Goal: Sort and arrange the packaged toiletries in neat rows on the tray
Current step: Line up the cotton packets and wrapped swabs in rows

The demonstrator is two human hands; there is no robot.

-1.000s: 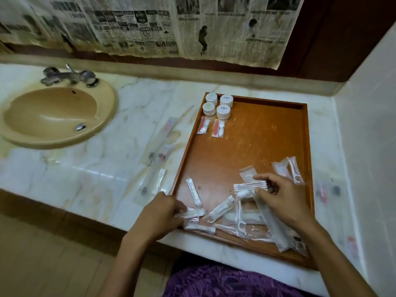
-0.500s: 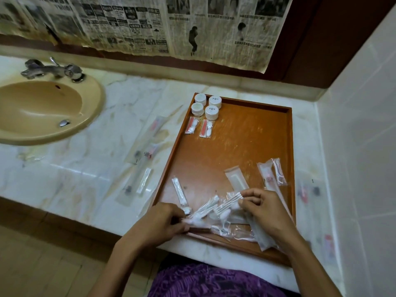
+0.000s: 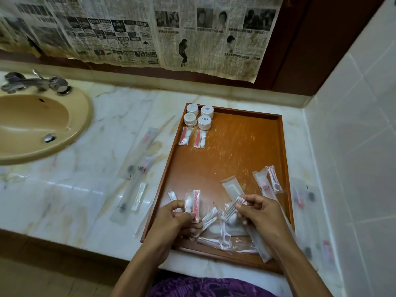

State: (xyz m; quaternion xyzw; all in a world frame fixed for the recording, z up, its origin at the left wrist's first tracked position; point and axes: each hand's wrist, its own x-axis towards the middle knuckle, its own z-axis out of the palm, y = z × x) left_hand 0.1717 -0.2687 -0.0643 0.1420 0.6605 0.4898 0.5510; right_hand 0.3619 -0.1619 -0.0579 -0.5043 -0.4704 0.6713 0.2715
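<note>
Yellowed newspaper sheets (image 3: 150,33) on wall: dense print, too blurred to read. Small round white lidded tubs (image 3: 204,122): dark emblem on lids, illegible.

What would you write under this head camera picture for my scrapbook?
Over a wooden tray, the left hand holds a red-and-white packet; the right hand holds cotton swabs.

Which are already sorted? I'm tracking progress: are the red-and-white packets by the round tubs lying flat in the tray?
Yes. Both red-and-white packets lie flat, side by side on the tray floor, just below the four round tubs.
</note>
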